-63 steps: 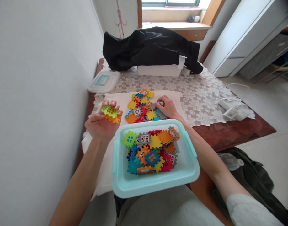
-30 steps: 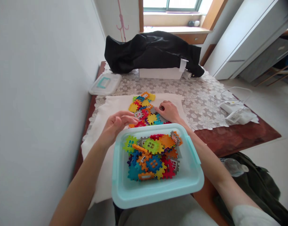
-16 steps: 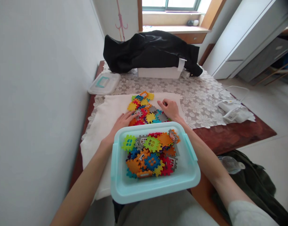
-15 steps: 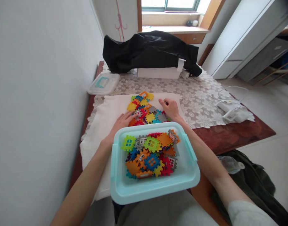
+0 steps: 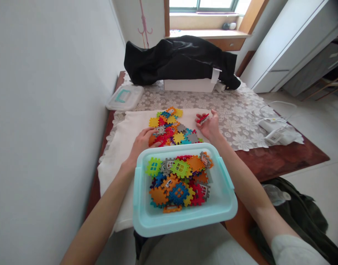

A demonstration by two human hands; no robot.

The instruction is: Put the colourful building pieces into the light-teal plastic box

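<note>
The red piece (image 5: 203,118) is pinched in the right grip (image 5: 210,127), nearly edge-on to me, its long axis slanting up to the right. Across the pile (image 5: 178,138), the left grip (image 5: 143,143) curls at its left edge, thumb and fingers apart, whether holding anything I can't tell. Nearer than both, the tub (image 5: 139,209) hides the pile's near edge.
</note>
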